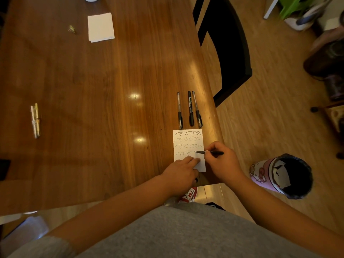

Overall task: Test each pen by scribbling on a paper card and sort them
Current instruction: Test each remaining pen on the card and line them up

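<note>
My right grip (221, 163) pinches the light, stiff pen (216, 152) near its tip. Left grip (180, 174), fingers flat, pins the flimsy card (188, 140).

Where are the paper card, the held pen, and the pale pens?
paper card (188, 141): head view, scribbled upper part.
held pen (200, 152): head view, front of barrel.
pale pens (35, 120): head view, middle of barrels.

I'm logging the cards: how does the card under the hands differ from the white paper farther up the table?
The card under the hands bears four rows of looped scribbles; the far paper looks blank. The left hand presses the card while the right hand holds a black pen on it; the far paper lies untouched. Both are white rectangles flat on the table.
</note>
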Demonstrator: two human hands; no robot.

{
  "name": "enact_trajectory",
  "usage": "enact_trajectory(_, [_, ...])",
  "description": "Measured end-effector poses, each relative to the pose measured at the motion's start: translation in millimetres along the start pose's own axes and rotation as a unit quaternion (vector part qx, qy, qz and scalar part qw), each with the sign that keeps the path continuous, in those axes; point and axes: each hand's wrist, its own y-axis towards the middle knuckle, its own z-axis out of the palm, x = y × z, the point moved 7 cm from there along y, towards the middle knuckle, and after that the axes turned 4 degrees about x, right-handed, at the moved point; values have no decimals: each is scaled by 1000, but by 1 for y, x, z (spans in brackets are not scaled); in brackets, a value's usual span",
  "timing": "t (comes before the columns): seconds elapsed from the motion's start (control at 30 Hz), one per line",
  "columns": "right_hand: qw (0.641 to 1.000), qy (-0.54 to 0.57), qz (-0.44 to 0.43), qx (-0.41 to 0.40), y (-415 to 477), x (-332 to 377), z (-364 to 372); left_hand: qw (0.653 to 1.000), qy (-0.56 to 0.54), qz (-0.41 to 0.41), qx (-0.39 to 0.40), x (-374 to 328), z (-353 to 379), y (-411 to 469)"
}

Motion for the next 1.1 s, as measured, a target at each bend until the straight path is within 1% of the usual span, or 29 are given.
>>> enact_trajectory(0.17, [1000, 6, 2, -1, -6, -3, -2, 1000, 25, 9, 13, -2, -2, 0])
enact_trajectory(0.53, [1000, 19, -10, 18, -3, 4, 6, 999, 34, 5, 21, -7, -5, 3])
enact_trajectory(0.77, [1000, 8, 6, 5, 0, -3, -2, 1000, 8, -3, 17, -5, -2, 4])
enact_trajectory(1.1, [1000, 1, 15, -11, -6, -10, -14, 1000, 25, 1, 11, -8, -2, 8])
